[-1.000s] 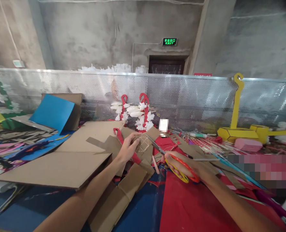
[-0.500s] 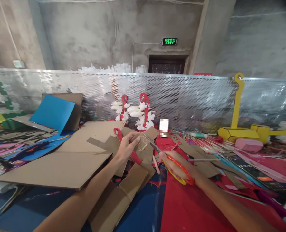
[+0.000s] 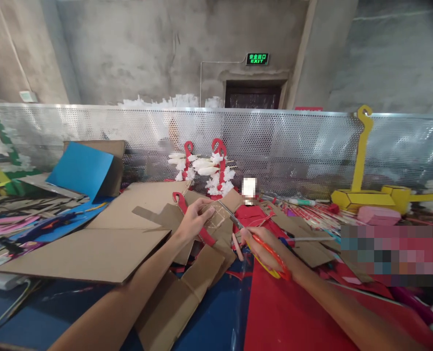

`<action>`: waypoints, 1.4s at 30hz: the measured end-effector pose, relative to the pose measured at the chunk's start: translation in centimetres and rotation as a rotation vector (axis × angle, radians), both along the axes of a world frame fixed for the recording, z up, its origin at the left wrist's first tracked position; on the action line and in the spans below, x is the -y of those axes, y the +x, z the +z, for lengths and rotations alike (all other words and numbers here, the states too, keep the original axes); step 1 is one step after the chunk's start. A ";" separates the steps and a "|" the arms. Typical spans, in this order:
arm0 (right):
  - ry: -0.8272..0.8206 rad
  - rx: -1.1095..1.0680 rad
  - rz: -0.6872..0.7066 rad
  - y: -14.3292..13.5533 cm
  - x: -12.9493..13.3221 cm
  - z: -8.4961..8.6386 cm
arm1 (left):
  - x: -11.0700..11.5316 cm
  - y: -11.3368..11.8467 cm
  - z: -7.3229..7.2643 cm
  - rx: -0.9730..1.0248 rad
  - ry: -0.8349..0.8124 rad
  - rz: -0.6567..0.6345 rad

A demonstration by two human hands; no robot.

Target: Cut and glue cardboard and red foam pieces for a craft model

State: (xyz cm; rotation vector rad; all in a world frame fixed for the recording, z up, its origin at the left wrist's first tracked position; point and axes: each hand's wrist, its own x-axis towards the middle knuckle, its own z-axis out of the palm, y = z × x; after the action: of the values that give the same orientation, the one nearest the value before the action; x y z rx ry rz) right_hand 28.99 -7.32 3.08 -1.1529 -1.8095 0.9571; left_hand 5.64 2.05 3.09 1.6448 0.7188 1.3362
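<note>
We've got the left hand (image 3: pixel 195 219) pinching the left edge of a small cardboard piece (image 3: pixel 218 220), thumb on top, and we can pick out pale crossing lines drawn over its face. Over on the other side, we see the right hand (image 3: pixel 263 245) wrapped around the scissors (image 3: pixel 284 269), its fingers about the orange and yellow handles. The blades slant up and away to the left, right at the edge of that marked piece; how far apart they stand, we can't tell.

The piece sits between the two hands, above a jumble of offcuts. Just beside the left hand we spot a red hooked strip (image 3: pixel 179 201), partly covered by the fingers. Left of that, we have a broad cardboard sheet (image 3: pixel 88 253); below the right hand, a red sheet (image 3: pixel 285 312) lies over the blue tabletop (image 3: pixel 216 312). Farther back, we find red stems with white tufts (image 3: pixel 222 168) in front of the perforated metal screen (image 3: pixel 147 122).
</note>
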 end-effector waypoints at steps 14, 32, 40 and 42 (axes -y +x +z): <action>0.055 -0.045 -0.011 -0.4 -0.9 -0.8 | 0.7 0.7 -0.1 -0.019 -0.022 -0.041; -0.041 -0.332 -0.113 -0.6 -2.1 -1.5 | 2.8 2.0 -0.2 -0.106 -0.009 -0.056; 0.095 -0.351 -0.157 -0.4 -2.5 -1.7 | 3.0 3.4 -1.8 0.023 -0.157 -0.292; 0.096 -0.331 -0.135 -0.4 -2.6 -1.7 | 3.0 3.6 -2.0 0.086 -0.178 -0.283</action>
State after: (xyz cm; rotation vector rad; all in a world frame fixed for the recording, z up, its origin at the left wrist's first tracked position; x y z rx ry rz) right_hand 28.58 -4.77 1.42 -0.9791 -1.4775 0.9114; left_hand 9.24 -0.98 1.05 1.4756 0.5166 1.1010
